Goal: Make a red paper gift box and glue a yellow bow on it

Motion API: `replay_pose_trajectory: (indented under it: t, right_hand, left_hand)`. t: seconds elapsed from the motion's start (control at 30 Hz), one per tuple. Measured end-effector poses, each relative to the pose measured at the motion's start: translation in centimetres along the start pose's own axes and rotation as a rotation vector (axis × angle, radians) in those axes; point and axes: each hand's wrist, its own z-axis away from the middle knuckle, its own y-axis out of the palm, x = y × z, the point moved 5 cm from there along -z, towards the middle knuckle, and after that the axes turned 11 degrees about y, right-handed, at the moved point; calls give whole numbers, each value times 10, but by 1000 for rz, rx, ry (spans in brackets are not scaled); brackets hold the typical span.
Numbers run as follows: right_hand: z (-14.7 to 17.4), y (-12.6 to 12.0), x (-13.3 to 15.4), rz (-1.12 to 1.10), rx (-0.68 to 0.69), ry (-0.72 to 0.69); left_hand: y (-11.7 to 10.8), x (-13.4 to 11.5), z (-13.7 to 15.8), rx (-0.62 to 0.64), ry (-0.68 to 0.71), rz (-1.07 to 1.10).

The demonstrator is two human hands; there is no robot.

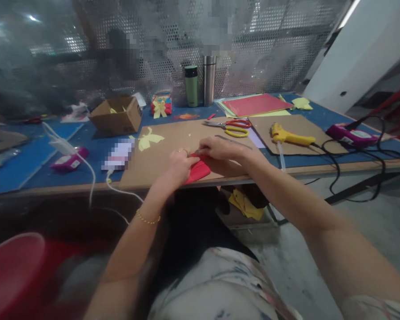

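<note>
A folded piece of red sheet material point(200, 171), paper or felt, lies on the brown cardboard point(166, 166) near the table's front edge. My left hand point(180, 166) presses on its left side with the fingers bent. At its upper edge, my right hand point(216, 148) has its fingers closed on the red piece. Both hands hide part of it. Just beyond them rest scissors point(236, 127) with one red and one yellow handle. To the left on the cardboard is a pale yellow bow-shaped cutout point(150, 139).
A yellow glue gun point(291, 135) with a black cord sits on another cardboard sheet at right. Behind stand a green tumbler point(191, 86), a steel flask point(209, 82) and red sheets point(256, 105). A cardboard box point(116, 115) and a phone point(118, 154) with cable are at left.
</note>
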Motion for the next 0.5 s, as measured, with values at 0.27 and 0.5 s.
replay_pose_trajectory:
  t: [0.27, 0.5]
  right_hand:
    - [2, 4, -10, -123, -134, -71]
    - [12, 4, -6, -188, -158, -64]
  left_hand:
    - [-2, 11, 0, -78, -58, 153]
    - [-10, 12, -3, -37, -81, 187]
